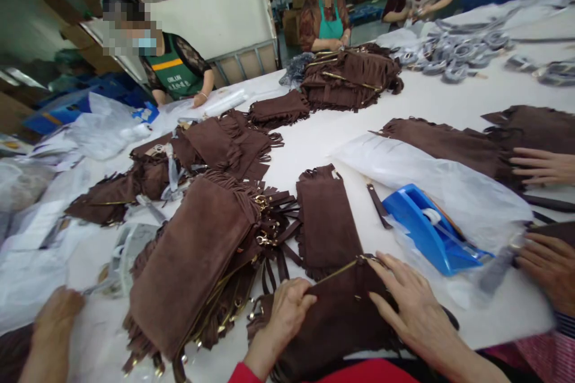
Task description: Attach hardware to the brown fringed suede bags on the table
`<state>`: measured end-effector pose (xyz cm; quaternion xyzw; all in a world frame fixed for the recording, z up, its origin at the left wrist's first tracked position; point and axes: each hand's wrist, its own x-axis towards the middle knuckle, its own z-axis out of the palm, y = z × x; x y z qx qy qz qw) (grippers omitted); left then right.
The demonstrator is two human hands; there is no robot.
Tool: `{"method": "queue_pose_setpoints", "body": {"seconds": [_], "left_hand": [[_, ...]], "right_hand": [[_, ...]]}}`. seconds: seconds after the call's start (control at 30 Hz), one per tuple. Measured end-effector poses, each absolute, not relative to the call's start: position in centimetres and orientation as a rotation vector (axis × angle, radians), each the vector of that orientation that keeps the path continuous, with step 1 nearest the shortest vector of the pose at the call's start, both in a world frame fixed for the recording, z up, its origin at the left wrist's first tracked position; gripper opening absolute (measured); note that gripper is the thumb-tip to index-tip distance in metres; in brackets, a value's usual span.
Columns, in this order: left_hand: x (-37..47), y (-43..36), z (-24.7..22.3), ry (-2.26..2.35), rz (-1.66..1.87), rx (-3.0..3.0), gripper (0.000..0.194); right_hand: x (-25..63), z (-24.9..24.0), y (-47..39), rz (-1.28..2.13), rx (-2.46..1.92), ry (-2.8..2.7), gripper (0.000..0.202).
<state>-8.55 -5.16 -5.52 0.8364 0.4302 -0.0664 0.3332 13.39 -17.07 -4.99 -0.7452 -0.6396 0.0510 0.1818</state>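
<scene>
White table (pixel 314 149) in a busy workshop, strewn with brown suede. Nearest the chest, a fringed pouch (pixel 341 311) flat under both hands. Left hand (pixel 287 311) curled, pinching the pouch's top edge between thumb and fingers. Right hand (pixel 413 305) spread open, fingers flat, pressing down by the gold zip (pixel 341 269); gripping nothing. Soft, limp suede, light, probably floppy when lifted; best taken along the stiffer zip edge rather than by the loose fringe. Just left of the grip, a stack (pixel 197 269) of finished pouches with gold clasps and dangling straps. Just beyond the grip, another flat piece (pixel 326 221). Right of the right hand, a blue tape dispenser (pixel 426 230) resting on a clear plastic bag (pixel 431 173). At either side, other people's hands: one (pixel 54 323) at the lower left, two (pixel 548 215) at the right edge. Farther off, more suede piles (pixel 350 78), grey rolls (pixel 453 54), and co-workers in green aprons (pixel 177 75) across the table.
</scene>
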Motion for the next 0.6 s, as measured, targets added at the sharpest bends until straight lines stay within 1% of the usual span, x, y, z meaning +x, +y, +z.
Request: {"method": "queue_pose_setpoints", "body": {"seconds": [0.03, 0.1, 0.13, 0.17, 0.23, 0.27, 0.33, 0.4, 0.47, 0.53, 0.6], "left_hand": [[-7.9, -5.5, -5.3, 1.110, -0.154, 2.214, 0.013], [-6.6, -6.2, -4.7, 1.027, -0.101, 2.342, 0.009], [-6.0, -6.5, -4.3, 0.968, -0.053, 2.436, 0.008], [-5.6, -6.8, -3.9, 0.905, 0.021, 2.534, 0.009], [-5.2, -7.3, -3.3, 0.811, 0.250, 2.672, 0.009], [-5.5, -7.5, -3.1, 0.808, 0.403, 2.691, 0.009], [-6.7, -7.9, -3.2, 0.881, 0.744, 2.671, 0.019], [-8.5, -8.2, -3.8, 1.083, 0.969, 2.572, 0.021], [-9.9, -8.2, -4.9, 1.395, 0.919, 2.318, 0.017], [-10.2, -7.9, -6.2, 1.627, 0.725, 1.982, 0.025], [-9.5, -7.2, -7.2, 1.655, 0.608, 1.794, 0.035]], "right_hand": [[12.7, -4.8, -16.4, 0.071, -2.024, -1.925, 0.048], [11.3, -4.3, -15.1, 0.076, -1.878, -2.101, 0.052], [10.8, -4.2, -14.6, 0.126, -1.840, -2.142, 0.048], [10.5, -4.2, -14.2, 0.200, -1.833, -2.155, 0.038], [10.5, -4.4, -13.9, 0.345, -1.875, -2.113, 0.011], [10.9, -4.6, -14.0, 0.407, -1.901, -2.079, 0.003], [12.2, -5.0, -14.4, 0.509, -1.926, -2.000, 0.011], [13.6, -5.4, -15.0, 0.572, -1.944, -1.892, 0.016], [14.4, -5.6, -15.7, 0.601, -1.963, -1.799, 0.022], [14.3, -5.3, -16.2, 0.574, -1.975, -1.756, 0.025], [13.7, -4.9, -16.6, 0.497, -1.963, -1.774, 0.022]]}}
